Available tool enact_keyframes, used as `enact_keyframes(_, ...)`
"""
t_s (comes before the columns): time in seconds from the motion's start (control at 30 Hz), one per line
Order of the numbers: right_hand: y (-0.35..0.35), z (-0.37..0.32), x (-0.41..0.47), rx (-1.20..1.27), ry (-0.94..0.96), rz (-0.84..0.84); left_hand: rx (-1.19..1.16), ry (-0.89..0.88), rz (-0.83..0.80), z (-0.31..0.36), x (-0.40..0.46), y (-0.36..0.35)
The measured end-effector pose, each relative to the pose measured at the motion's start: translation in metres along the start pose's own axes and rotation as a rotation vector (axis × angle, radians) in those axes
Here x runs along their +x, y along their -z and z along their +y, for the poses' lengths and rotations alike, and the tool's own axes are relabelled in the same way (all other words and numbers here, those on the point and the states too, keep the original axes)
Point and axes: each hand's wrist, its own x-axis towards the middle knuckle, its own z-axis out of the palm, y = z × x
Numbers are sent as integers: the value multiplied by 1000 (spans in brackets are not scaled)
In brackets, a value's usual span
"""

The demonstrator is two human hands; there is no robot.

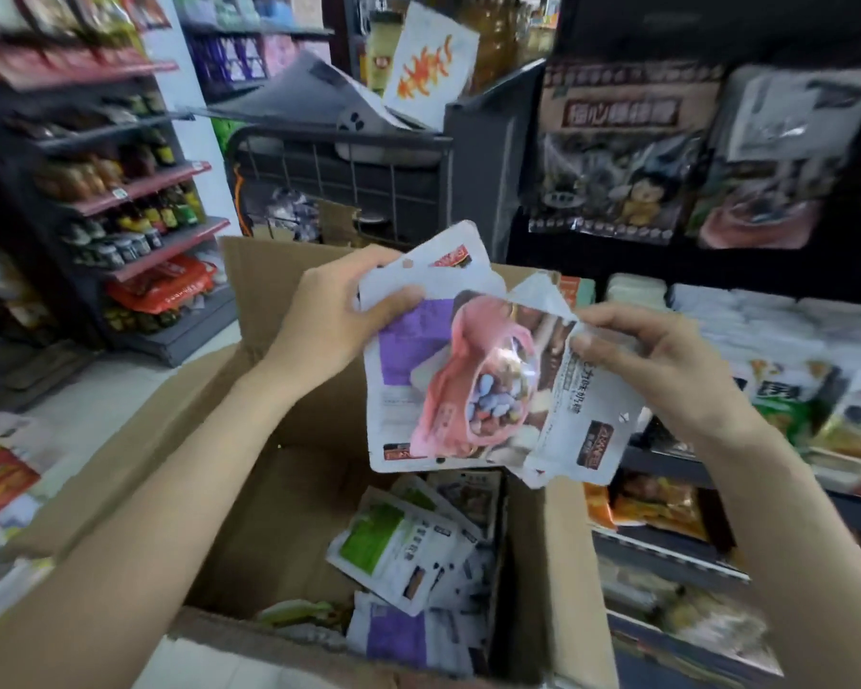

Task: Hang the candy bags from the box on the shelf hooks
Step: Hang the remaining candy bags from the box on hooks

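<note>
Above an open cardboard box [289, 494] I hold a small stack of white candy bags [458, 380] with purple and pink print. My left hand [339, 310] grips the stack at its upper left corner. At the stack's right side, my right hand [667, 360] pinches the top edge of the front bag. More candy bags [418, 569], green and purple ones, lie loose in the bottom right of the box. On the dark shelf wall to the upper right, large hanging bags [622, 151] fill the display; no bare hook is visible.
A wire cart [339, 181] with papers stands behind the box. Shelves of bottles and jars [135, 211] line the left aisle. Lower shelves on the right [717, 489] carry packed snacks. Pale floor shows at the left of the box.
</note>
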Motion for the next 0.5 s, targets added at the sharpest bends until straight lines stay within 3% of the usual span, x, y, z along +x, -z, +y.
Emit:
enact_keyframes(0.17, 50, -4, -24, -323, 50, -77, -46, -33, -145, 68, 1, -49)
enact_keyframes(0.3, 85, -8, -43, -733, 249, -53, -44, -58, -197, 102, -1, -86)
enact_keyframes(0.5, 117, -5, -64, -822, 336, 13, -39, -34, -206, 145, -4, -121)
